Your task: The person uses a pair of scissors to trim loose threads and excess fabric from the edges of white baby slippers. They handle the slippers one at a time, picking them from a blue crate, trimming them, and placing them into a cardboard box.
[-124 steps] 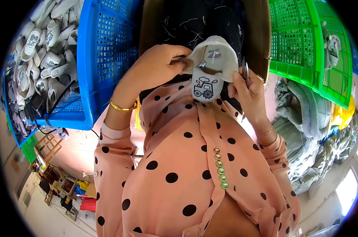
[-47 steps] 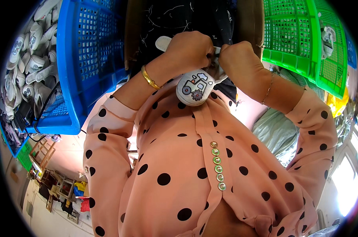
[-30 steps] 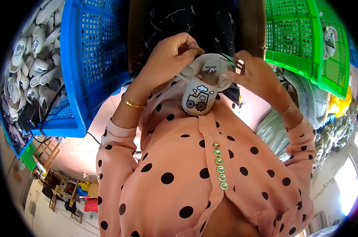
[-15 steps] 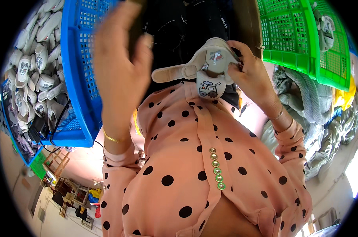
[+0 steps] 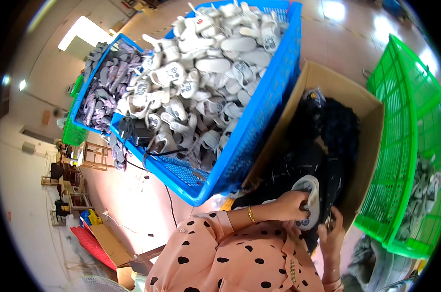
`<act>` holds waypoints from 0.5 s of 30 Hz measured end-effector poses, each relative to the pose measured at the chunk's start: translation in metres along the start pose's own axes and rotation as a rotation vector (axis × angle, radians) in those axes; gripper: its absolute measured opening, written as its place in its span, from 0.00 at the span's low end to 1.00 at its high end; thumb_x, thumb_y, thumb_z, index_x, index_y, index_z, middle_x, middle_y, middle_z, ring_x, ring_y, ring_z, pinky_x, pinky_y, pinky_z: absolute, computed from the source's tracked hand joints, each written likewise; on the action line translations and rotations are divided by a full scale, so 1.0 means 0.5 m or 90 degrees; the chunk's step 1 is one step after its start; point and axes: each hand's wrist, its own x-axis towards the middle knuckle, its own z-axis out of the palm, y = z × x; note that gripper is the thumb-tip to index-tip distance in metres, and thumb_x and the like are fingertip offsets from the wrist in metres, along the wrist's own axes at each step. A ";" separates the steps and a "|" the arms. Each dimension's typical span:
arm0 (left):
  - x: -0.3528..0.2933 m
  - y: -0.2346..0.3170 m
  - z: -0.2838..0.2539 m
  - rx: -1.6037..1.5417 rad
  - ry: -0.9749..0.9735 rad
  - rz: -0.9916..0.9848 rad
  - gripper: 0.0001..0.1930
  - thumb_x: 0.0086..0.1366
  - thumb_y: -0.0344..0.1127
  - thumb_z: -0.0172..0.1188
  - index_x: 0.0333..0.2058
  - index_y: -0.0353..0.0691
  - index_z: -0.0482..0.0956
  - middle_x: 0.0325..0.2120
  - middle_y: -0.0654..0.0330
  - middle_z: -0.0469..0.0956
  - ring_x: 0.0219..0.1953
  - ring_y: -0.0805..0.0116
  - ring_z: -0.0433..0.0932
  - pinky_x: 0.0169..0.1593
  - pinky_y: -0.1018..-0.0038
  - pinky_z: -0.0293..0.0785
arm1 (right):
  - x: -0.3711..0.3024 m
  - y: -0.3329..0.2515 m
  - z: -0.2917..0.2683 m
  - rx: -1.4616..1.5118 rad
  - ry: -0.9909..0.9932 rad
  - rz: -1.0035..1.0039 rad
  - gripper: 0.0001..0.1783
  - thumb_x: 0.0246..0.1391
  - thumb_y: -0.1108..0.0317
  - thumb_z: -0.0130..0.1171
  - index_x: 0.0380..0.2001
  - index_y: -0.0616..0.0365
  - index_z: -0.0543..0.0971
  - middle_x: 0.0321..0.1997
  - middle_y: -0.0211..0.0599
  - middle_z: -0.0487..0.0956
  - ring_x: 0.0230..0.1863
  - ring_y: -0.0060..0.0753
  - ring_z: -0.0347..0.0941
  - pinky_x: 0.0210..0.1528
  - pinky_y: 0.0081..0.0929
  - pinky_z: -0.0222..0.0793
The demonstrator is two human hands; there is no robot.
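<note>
My left hand grips a small white child's shoe by its side, with the fingers reaching into its opening. The shoe is tilted over my lap, and a printed picture shows near its lower end. Just right of the shoe, and apart from it, is my right hand. Its fingers are closed around something small and partly shiny that I cannot make out. Beneath both hands lies dark cloth with loose bits of white thread on it.
A big blue crate heaped with white shoes stands to the left. Farther left is another blue crate of greyish-purple shoes. A cardboard box stands ahead of me. Green crates with some shoes stand at right.
The view has swung left, bringing the shoe-filled crate into the middle. My left hand, empty and raised before, now holds the shoe. My right hand has let go of it.
</note>
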 end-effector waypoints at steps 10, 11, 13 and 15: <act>0.055 0.050 -0.015 -0.109 0.113 0.193 0.15 0.55 0.27 0.65 0.43 0.35 0.80 0.36 0.56 0.82 0.39 0.67 0.81 0.45 0.72 0.75 | 0.088 -0.080 -0.025 -0.247 0.113 -0.174 0.15 0.52 0.65 0.64 0.39 0.63 0.76 0.18 0.49 0.74 0.20 0.54 0.74 0.22 0.42 0.67; 0.069 0.055 -0.031 0.045 0.126 0.217 0.14 0.54 0.28 0.66 0.41 0.36 0.81 0.35 0.54 0.82 0.38 0.63 0.82 0.44 0.71 0.76 | 0.097 -0.084 -0.039 -0.230 0.121 -0.170 0.15 0.53 0.65 0.63 0.40 0.62 0.76 0.18 0.48 0.74 0.19 0.52 0.74 0.22 0.41 0.67; 0.099 0.080 -0.041 0.185 0.171 0.299 0.14 0.52 0.32 0.69 0.38 0.36 0.81 0.32 0.47 0.81 0.35 0.52 0.80 0.41 0.66 0.77 | 0.118 -0.080 -0.056 -0.286 0.164 -0.179 0.16 0.53 0.65 0.63 0.43 0.61 0.77 0.18 0.47 0.74 0.19 0.50 0.74 0.22 0.39 0.66; 0.107 0.103 -0.053 0.148 0.217 0.368 0.15 0.50 0.33 0.70 0.36 0.35 0.81 0.29 0.44 0.80 0.32 0.44 0.79 0.37 0.63 0.77 | 0.142 -0.079 -0.062 -0.248 0.194 -0.176 0.16 0.53 0.65 0.65 0.44 0.58 0.77 0.18 0.47 0.74 0.20 0.50 0.74 0.23 0.40 0.67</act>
